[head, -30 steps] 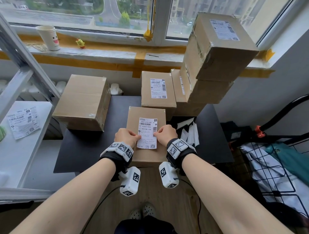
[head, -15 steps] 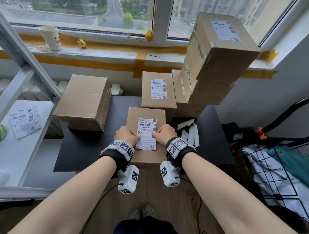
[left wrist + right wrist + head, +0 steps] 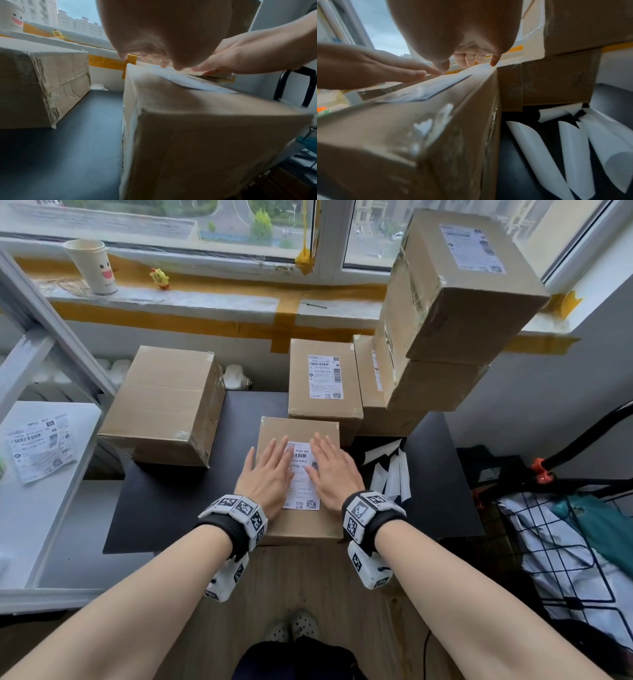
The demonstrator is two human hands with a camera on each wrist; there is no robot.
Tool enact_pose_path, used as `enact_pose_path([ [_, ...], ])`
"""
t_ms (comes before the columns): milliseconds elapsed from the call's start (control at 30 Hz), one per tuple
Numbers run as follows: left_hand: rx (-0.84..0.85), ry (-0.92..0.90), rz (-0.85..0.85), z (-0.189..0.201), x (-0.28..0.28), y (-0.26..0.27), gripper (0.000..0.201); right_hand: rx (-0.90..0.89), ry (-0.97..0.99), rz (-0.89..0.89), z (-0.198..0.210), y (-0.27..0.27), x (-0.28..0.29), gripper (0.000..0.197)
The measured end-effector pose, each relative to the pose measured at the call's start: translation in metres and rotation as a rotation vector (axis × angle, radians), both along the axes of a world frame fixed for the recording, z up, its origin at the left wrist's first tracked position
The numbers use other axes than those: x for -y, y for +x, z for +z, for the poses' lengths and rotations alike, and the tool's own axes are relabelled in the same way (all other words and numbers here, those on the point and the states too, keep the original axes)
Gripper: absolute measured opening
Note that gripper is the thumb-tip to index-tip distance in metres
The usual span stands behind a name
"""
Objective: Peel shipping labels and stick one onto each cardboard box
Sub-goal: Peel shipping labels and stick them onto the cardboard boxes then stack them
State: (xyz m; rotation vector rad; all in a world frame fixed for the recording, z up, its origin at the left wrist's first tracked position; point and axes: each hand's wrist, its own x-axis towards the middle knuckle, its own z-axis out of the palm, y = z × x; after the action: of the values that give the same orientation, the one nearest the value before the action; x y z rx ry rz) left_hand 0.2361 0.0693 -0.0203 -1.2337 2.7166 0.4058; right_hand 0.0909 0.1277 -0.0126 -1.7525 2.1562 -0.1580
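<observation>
A small cardboard box [image 3: 301,529] [image 3: 205,135] [image 3: 402,135] stands at the near edge of the black table [image 3: 171,508]. A white shipping label [image 3: 303,474] [image 3: 193,81] [image 3: 423,90] lies on its top. My left hand [image 3: 269,470] [image 3: 164,31] presses flat on the label's left side, fingers straight. My right hand [image 3: 330,470] [image 3: 453,29] presses flat on its right side. Behind it is a labelled box [image 3: 323,381]. To the left a larger box [image 3: 164,405] [image 3: 39,86] shows no label on the faces I see. More labelled boxes [image 3: 452,289] are stacked at the right.
Peeled white backing strips [image 3: 392,470] [image 3: 573,142] lie curled on the table right of the box. Spare labels [image 3: 39,446] lie on a white shelf at left. A paper cup [image 3: 92,266] and a yellow toy [image 3: 159,277] stand on the windowsill. A wire rack [image 3: 565,542] is at right.
Both hands held the label's side edges with curled fingers; now they lie flat with straight fingers, pressing the label onto the box top.
</observation>
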Motion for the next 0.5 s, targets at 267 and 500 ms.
enact_pose_path([
  [267, 0.041, -0.001, -0.075, -0.018, 0.002, 0.009, 0.077, -0.084, 0.078, 0.083, -0.024, -0.003, -0.004, 0.064],
  [500, -0.003, -0.029, -0.172, -0.02, -0.01, 0.03, 0.075, -0.085, 0.054, 0.21, -0.022, 0.005, -0.02, 0.064],
])
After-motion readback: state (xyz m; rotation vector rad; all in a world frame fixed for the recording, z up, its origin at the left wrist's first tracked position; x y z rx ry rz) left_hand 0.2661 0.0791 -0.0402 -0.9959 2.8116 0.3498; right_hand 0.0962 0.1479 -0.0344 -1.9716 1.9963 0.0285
